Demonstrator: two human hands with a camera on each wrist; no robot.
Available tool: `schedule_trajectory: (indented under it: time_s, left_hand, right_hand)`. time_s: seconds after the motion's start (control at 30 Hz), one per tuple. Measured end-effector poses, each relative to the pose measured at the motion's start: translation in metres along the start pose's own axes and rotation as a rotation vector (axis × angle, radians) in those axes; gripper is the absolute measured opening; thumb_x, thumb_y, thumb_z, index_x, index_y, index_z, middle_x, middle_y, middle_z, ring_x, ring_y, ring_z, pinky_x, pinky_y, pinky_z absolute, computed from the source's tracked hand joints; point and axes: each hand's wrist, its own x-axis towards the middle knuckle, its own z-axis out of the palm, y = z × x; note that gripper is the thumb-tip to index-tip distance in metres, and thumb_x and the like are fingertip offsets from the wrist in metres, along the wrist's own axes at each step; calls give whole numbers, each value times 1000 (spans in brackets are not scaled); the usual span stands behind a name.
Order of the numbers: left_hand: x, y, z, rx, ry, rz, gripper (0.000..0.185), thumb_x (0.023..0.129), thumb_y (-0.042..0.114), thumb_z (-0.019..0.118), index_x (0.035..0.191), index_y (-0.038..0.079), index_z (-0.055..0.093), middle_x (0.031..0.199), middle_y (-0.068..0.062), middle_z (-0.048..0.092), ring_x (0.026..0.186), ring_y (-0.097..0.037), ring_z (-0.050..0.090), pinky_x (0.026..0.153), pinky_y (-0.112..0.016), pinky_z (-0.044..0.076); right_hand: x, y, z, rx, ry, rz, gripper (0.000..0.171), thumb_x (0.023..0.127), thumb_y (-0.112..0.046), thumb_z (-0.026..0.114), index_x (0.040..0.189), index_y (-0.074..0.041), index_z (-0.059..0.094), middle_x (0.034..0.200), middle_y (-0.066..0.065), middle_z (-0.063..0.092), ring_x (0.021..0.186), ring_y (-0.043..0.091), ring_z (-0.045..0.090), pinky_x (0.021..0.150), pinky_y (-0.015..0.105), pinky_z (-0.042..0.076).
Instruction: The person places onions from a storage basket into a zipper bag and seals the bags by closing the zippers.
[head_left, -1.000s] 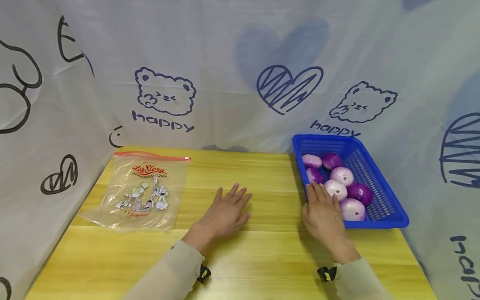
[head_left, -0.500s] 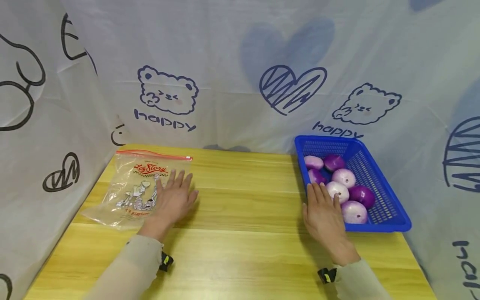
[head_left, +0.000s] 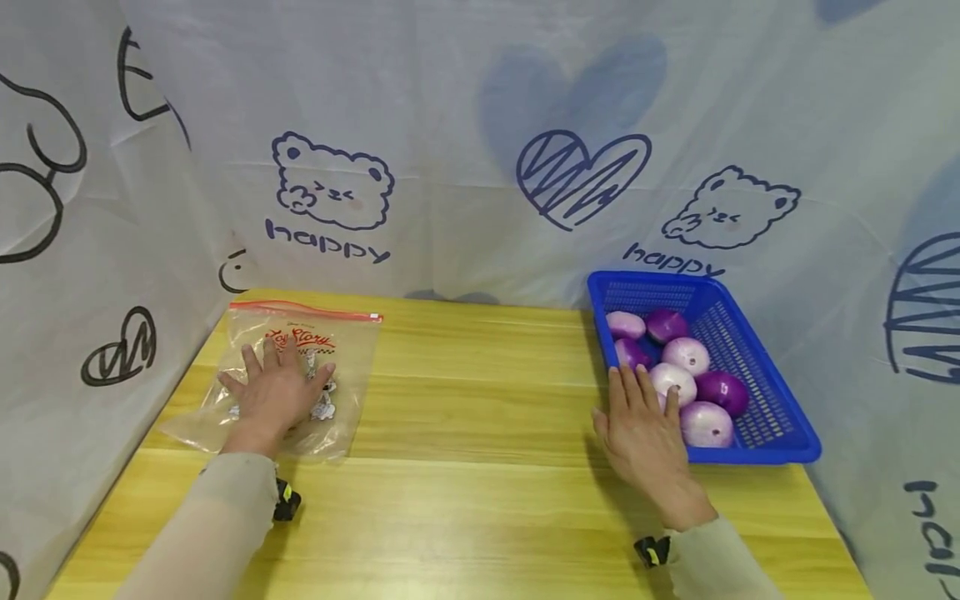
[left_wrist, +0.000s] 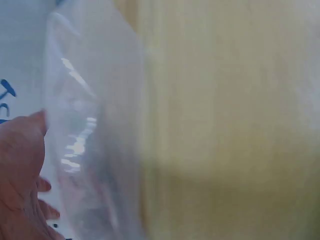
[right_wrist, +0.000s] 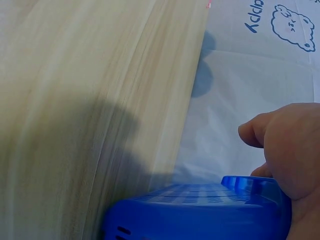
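A clear zip bag (head_left: pixel 348 375) with a red zip strip and "Toy Story" print lies flat at the table's left. My left hand (head_left: pixel 273 396) is over its middle, fingers spread, covering much of the print. Whether it touches the plastic I cannot tell. In the left wrist view, the bag (left_wrist: pixel 95 125) appears beside the hand. At the right, a blue plastic basket (head_left: pixel 757 358) holds several purple and pale red onions (head_left: pixel 686 356). My right hand (head_left: pixel 647 442) is at the basket's left rim, fingers nearly straight and beside the nearest onions, gripping none of them.
The yellow wood-grain table (head_left: pixel 480 500) stretches between bag and basket. White cloth with bear and heart drawings (head_left: pixel 450 167) hangs behind and at both sides, close to the basket's far end. A dark band (head_left: pixel 287 500) shows at the left wrist.
My left hand has moved left from the table's middle to over the zip bag. My right hand has stayed at the basket's rim, its thumb slightly farther out. Bag and basket have not moved.
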Motion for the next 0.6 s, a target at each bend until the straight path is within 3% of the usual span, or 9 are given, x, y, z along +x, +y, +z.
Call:
schedule_trajectory:
  time_s: [0.1,0.23,0.4,0.6]
  left_hand:
    - [1,-5,5,-14,-33,-63,108,103,73,31,162,-13,3,162,-48,-6,147,-72,-11,104,-91,-7]
    - [1,-6,11,-15,-66,-100,123,97,83,31,159,-17,-4,159,-50,-10,145,-74,-11,105,-92,-2]
    - [1,0,17,7,-117,-79,140,84,95,37,159,-15,-6,161,-46,-15,146,-72,-11,107,-90,-2]
    - [2,8,20,14,-157,-24,142,83,92,48,160,-14,-4,162,-45,-14,151,-67,-7,109,-88,-2]
  right_hand:
    - [0,0,0,3,-2,-2,65,106,-32,53,158,4,38,161,27,43,154,45,33,116,78,23]
    - [1,1,1,6,0,-2,64,106,-31,53,157,4,39,160,27,44,154,45,33,116,78,24]
    - [1,1,0,2,3,5,63,106,-31,53,157,4,41,159,27,46,153,45,35,116,78,25]
    - [1,1,1,0,14,4,63,106,-31,53,156,4,42,159,26,47,153,44,37,116,77,26]
